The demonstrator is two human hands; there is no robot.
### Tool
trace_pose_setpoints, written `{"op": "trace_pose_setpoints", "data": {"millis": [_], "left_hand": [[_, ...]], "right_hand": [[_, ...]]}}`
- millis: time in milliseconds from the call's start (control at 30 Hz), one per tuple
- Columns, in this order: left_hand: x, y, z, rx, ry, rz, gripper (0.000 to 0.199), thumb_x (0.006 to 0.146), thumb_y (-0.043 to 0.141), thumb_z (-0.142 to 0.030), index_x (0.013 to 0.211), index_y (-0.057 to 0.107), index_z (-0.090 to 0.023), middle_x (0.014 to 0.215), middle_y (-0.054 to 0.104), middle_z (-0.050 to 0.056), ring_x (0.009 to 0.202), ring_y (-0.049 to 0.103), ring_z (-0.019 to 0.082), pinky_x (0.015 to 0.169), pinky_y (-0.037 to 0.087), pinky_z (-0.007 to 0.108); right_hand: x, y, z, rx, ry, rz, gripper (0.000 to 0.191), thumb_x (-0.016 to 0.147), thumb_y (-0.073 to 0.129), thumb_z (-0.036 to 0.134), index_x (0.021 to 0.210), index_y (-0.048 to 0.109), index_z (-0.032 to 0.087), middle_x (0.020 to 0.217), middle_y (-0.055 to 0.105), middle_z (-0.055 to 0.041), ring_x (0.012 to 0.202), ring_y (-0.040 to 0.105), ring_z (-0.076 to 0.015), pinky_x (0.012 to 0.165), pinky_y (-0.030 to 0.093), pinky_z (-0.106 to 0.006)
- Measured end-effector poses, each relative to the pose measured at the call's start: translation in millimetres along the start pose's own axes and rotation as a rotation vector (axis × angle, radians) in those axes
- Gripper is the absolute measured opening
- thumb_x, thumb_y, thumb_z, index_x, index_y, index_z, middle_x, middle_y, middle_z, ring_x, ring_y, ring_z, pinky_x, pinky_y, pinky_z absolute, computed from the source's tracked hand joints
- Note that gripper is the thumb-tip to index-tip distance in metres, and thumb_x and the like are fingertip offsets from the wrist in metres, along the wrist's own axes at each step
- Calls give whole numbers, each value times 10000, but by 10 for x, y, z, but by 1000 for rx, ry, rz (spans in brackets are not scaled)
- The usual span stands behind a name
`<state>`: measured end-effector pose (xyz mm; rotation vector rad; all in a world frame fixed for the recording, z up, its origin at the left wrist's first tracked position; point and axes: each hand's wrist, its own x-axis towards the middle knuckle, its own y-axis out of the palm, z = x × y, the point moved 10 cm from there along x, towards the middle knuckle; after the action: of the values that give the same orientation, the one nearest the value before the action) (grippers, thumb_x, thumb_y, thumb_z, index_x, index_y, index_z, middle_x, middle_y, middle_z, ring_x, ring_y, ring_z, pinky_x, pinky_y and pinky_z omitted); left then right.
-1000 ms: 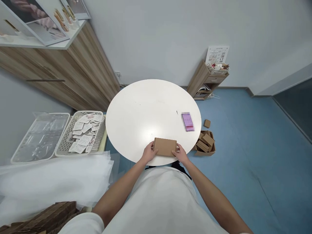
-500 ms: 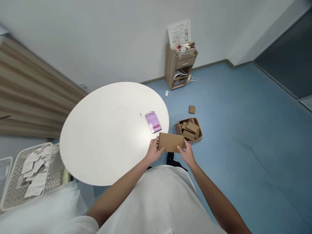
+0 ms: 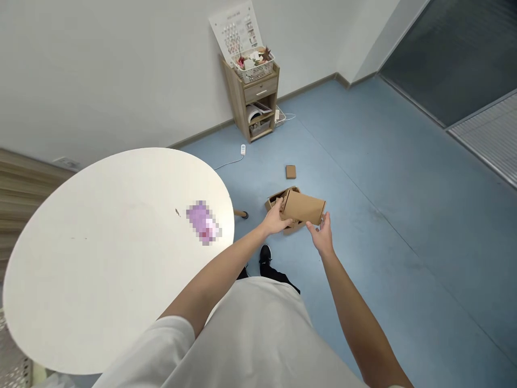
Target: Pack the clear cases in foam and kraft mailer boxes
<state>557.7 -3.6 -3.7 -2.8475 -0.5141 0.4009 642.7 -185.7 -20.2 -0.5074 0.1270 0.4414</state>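
A flat brown cardboard box (image 3: pixel 304 207) is held level between both hands, above the floor to the right of the table. My left hand (image 3: pixel 275 217) grips its left end, thumb at the near edge. At the right end, my right hand (image 3: pixel 322 233) holds the near corner with thumb and fingers. Under the held box, a larger open carton (image 3: pixel 273 201) with cardboard pieces in it stands on the floor, partly hidden. A small square brown box (image 3: pixel 291 172) lies on the floor just beyond the carton.
The round white table (image 3: pixel 121 258) fills the left side, with a blurred purple item (image 3: pixel 202 222) near its right edge. Against the wall stands a small wooden cabinet (image 3: pixel 238 99) topped by a white basket (image 3: pixel 258 69). A white plug on a cable (image 3: pixel 243 150) lies on the floor.
The view has turned to the right. Both hands have carried the flat box away from the table to over the open carton, and the box is now tilted slightly in the picture.
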Motion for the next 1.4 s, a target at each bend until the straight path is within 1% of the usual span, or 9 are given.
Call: {"op": "trace_pose_setpoints", "data": {"millis": [100,200,333,500,667,867,1000,1200,1400], "left_hand": [[-63,-63,-79,62,42,-10,892,652,665,-296,1366,145,-174,1360,328,141,1246,313,281,1015,273,418],[-361,-191,-4,81,30,-18,742,708,610,-291,1337,229,-197,1314,406,108,1207,384,253,986,327,393],[-967,-491,362,48,-172,-83,601,764,531,-311,1302,295,-187,1159,534,112,979,571,204,800,467,350],[-1824,-1136,724,14,-309,-352,448,756,518,-321,1174,452,-176,1028,596,78,823,607,155,733,481,305],[-2770,-1669,1203,-6,-477,-614,367,752,499,-334,1082,513,-174,964,613,63,792,603,156,724,477,308],[-3611,-1794,1670,-80,-573,-713,365,764,472,-349,1080,503,-169,971,603,58,777,594,140,725,470,293],[-3939,-1847,1810,-127,-587,-711,364,761,470,-344,1079,508,-173,988,600,58,805,589,148,731,467,297],[-4324,-2095,1880,-139,-582,-769,380,756,471,-356,1096,507,-190,1011,595,57,831,584,165,722,462,303],[-4626,-2220,1791,-149,-589,-948,376,746,483,-344,1087,527,-193,1016,600,61,831,589,174,744,462,314]], "right_hand": [[-14,-9,-44,-33,39,-25,963,640,584,507,1385,70,179,1446,137,-119,1301,204,-268,1001,287,-401],[-170,225,-17,-32,24,52,874,658,569,469,1372,154,183,1412,243,-123,1262,295,-279,974,322,-416],[-447,843,232,-38,-65,309,699,722,510,377,1339,235,198,1321,381,-143,967,565,-211,819,447,-374],[-795,1724,845,-229,-304,607,538,765,448,315,1278,351,190,1036,568,-82,658,549,-125,723,460,-322],[-1265,2614,1352,-517,-531,874,480,797,421,334,1264,390,228,758,590,-20,689,544,-165,652,416,-287],[-1517,3373,1523,-805,-586,879,528,802,441,392,1296,345,230,826,618,-76,775,575,-235,666,382,-319],[-1510,3606,1500,-909,-572,795,518,811,410,422,1287,349,227,908,618,-118,825,575,-264,694,379,-365],[-1659,3575,1679,-900,-613,661,527,818,368,437,1290,331,204,829,613,-104,768,570,-248,648,384,-351],[-2332,3810,1839,-773,-740,918,523,821,353,399,1299,320,188,673,551,-15,608,533,-176,534,376,-273]]}}
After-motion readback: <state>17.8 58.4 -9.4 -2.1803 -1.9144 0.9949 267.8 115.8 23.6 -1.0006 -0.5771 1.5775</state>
